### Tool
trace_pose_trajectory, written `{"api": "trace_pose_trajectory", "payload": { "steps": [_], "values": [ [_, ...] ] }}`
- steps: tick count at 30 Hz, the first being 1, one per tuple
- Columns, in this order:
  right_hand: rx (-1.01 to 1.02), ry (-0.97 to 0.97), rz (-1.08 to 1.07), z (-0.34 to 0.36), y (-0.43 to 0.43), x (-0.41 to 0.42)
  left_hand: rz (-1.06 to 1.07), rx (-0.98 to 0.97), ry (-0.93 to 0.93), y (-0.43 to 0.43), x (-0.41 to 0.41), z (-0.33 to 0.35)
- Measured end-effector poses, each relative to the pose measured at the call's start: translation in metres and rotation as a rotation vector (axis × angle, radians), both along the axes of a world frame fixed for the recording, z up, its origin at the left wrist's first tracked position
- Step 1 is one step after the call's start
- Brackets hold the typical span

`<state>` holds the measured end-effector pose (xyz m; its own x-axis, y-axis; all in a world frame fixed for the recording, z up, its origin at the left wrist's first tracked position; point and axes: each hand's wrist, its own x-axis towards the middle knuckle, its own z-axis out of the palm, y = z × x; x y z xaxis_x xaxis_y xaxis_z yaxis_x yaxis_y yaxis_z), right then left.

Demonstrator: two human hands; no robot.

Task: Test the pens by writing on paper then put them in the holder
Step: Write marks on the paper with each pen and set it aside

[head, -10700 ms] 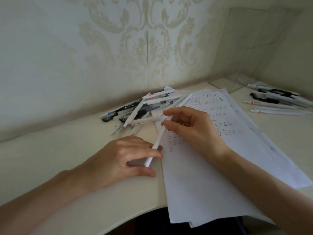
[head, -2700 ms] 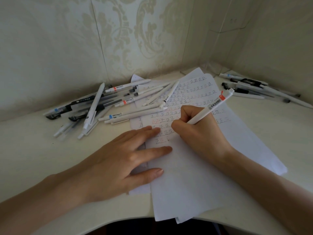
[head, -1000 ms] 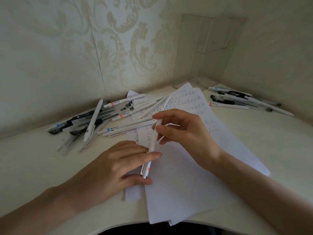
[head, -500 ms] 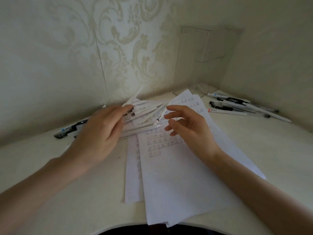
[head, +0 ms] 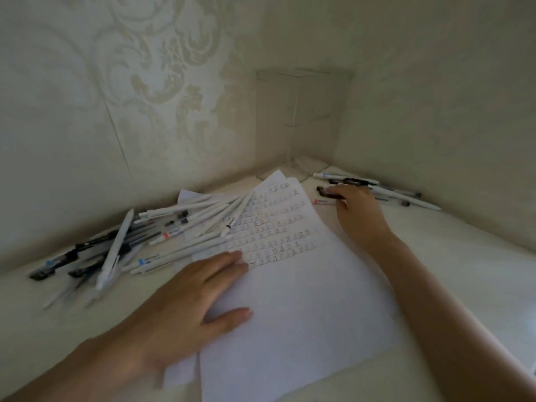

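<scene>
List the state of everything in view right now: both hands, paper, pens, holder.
left hand: flat, pressing on the paper.
right hand: over the right pen group, fingers touching a black pen; grip unclear.
paper: stacked sheets lying flat, upper part filled with test marks.
left pen pile: loose heap, some pens overlapping the paper.
right pen group: lying by the wall.
holder: upright in the corner, no pens visible inside.

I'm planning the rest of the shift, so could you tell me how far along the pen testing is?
Done: the paper carries many rows of test marks. In hand: the left hand presses the paper flat; the right hand touches a black pen in the right group. Left: the clear holder shows no pens, and the pile on the left waits.
</scene>
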<state>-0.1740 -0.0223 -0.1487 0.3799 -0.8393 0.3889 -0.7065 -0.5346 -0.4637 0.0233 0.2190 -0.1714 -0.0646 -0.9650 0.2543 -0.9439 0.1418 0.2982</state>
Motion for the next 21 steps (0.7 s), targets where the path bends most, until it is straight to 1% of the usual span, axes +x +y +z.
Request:
{"api": "trace_pose_trajectory", "payload": {
  "steps": [2, 3, 5, 7, 11, 13, 15, 16, 17, 21],
  "values": [
    [-0.033, 0.087, 0.047, -0.009, -0.008, 0.001, -0.021, 0.023, 0.019, 0.001, 0.001, -0.003],
    [-0.043, 0.136, 0.036, -0.013, -0.01, 0.004, -0.019, 0.031, 0.014, 0.001, 0.002, -0.004],
    [-0.045, 0.215, -0.031, -0.017, -0.012, 0.007, -0.022, 0.021, -0.01, 0.001, 0.002, -0.004],
    [-0.035, 0.238, -0.088, -0.018, -0.013, 0.006, -0.02, 0.011, -0.026, 0.001, 0.0, -0.004],
    [-0.088, 0.216, -0.083, -0.019, -0.009, 0.005, -0.028, 0.002, -0.036, 0.002, -0.001, -0.003],
    [-0.141, 0.113, -0.067, -0.014, -0.005, 0.007, -0.03, 0.01, -0.032, 0.002, 0.0, -0.004],
    [-0.256, -0.034, -0.008, -0.002, 0.004, 0.01, -0.027, 0.029, 0.014, 0.002, 0.0, -0.004],
    [-0.321, -0.074, 0.04, 0.006, 0.012, 0.013, -0.021, 0.032, 0.035, 0.003, 0.0, -0.004],
    [-0.361, -0.082, 0.096, 0.014, 0.023, 0.016, -0.012, 0.04, 0.048, 0.003, 0.0, -0.004],
    [-0.399, -0.013, 0.3, 0.023, 0.073, 0.038, 0.012, 0.057, 0.039, 0.003, 0.0, -0.002]
  ]
}}
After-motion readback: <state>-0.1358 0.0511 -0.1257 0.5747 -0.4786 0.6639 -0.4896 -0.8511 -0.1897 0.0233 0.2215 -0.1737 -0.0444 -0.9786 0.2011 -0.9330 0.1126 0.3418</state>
